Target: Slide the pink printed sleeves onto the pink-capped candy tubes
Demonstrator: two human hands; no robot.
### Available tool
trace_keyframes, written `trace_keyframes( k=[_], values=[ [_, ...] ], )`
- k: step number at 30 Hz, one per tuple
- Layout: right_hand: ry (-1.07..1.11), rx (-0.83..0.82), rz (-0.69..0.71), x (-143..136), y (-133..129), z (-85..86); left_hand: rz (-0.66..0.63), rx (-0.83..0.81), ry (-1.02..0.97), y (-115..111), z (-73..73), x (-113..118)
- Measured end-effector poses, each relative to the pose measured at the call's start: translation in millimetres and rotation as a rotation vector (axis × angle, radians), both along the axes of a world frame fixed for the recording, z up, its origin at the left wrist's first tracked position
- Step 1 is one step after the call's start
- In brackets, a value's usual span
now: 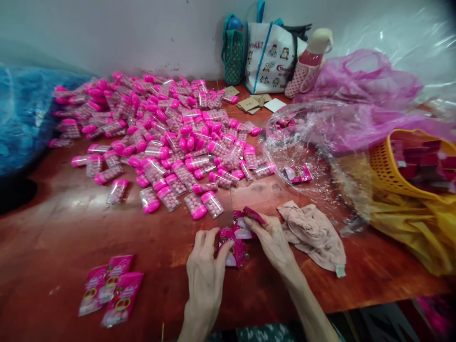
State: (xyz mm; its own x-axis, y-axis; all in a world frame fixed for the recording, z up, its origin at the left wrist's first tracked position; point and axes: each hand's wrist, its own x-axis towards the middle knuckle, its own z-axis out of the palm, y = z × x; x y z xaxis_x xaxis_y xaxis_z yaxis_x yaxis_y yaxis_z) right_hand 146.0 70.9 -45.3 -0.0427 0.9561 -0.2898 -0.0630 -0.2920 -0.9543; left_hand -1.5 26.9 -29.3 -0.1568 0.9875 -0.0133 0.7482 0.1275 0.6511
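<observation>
My left hand (206, 259) is at the front centre of the red-brown table, its fingers and thumb around a pink printed packet (233, 251). Just to the right, my right hand (269, 235) pinches pink packets (242, 227) between thumb and fingers, close beside the first one. At the lower left lie pink bags with round candies inside (123, 301), partly overlapping. Beyond my hands spreads a large heap of clear containers with bright pink caps (181, 175), filled with pale pink balls.
A beige cloth (315, 235) lies right of my right hand. Farther right are clear plastic film (320, 190), a yellow basket (392, 164) of packets and purple plastic (370, 76). A white bag (267, 57) and bottle (309, 61) stand at the back; a blue bag (28, 118) is left.
</observation>
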Motion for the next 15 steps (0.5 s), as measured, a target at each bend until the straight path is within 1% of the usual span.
trace_keyframes(
  k=[2,5,6,8,10,13,15],
  values=[
    [0.028,-0.001,0.038,0.0,-0.4,2.6,-0.019,0.077,-0.031,5.1,-1.3,-0.4],
    [0.069,-0.003,0.091,-0.6,-1.2,7.4,-0.078,0.236,-0.090,13.4,-5.9,4.8],
    [0.078,-0.003,0.101,-0.6,-1.4,8.3,-0.080,0.274,-0.127,15.4,-7.3,6.9],
    [0.080,-0.002,0.086,0.2,-1.5,8.3,-0.041,0.326,-0.205,18.3,-9.4,9.7],
    [0.055,0.004,0.003,2.5,-0.6,6.1,0.010,0.348,-0.257,20.7,-10.4,10.3],
    [0.018,0.010,-0.168,6.4,2.1,3.5,0.061,0.355,-0.321,27.1,-11.5,12.2],
    [0.024,0.004,-0.232,7.8,3.7,4.4,0.083,0.325,-0.381,32.8,-11.9,16.9]
  ],
)
